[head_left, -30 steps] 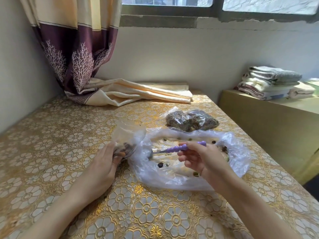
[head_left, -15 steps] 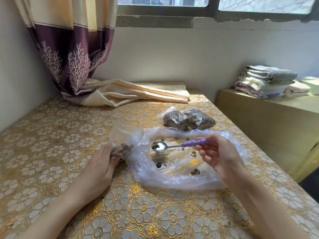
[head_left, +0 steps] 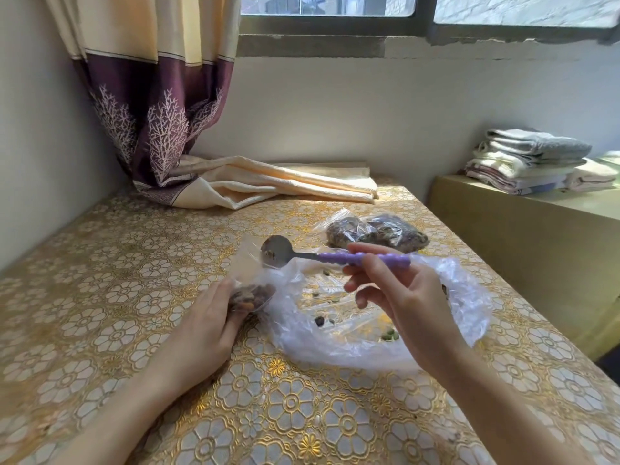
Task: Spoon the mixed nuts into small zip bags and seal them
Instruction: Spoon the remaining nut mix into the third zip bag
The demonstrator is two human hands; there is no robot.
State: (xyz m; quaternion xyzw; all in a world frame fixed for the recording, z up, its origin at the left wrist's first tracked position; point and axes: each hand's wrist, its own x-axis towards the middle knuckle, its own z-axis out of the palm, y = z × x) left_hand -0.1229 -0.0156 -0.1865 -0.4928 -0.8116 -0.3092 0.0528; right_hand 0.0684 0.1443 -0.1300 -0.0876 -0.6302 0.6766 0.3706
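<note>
The table (head_left: pixel 100 330), under a gold floral cloth, carries everything. Nearest the person lies the big bag (head_left: pixel 335 344), a loose clear sheet of plastic spread flat and open, with only a few stray nuts (head_left: pixel 389 335) left on it — most of the stock looks used up. Behind it sit the filled bags (head_left: pixel 375 233), packed dark with nuts. At the big bag's left edge stands the zip bag (head_left: pixel 255 273), mouth up, a small heap of nuts in its bottom; the left hand (head_left: pixel 208 317) grips it low, fingers curled round the filled part. The right hand (head_left: pixel 402 303) pinches the purple handle of the spoon (head_left: pixel 278 253), whose bowl hangs at the zip bag's mouth with a nut or two in it. The step in hand seems to be tipping that load in. To do it well, get the bowl past the rim before tilting, keep the mouth spread and the bag upright — the thin plastic will fold shut easily — and keep the zip track clear of crumbs for sealing.
</note>
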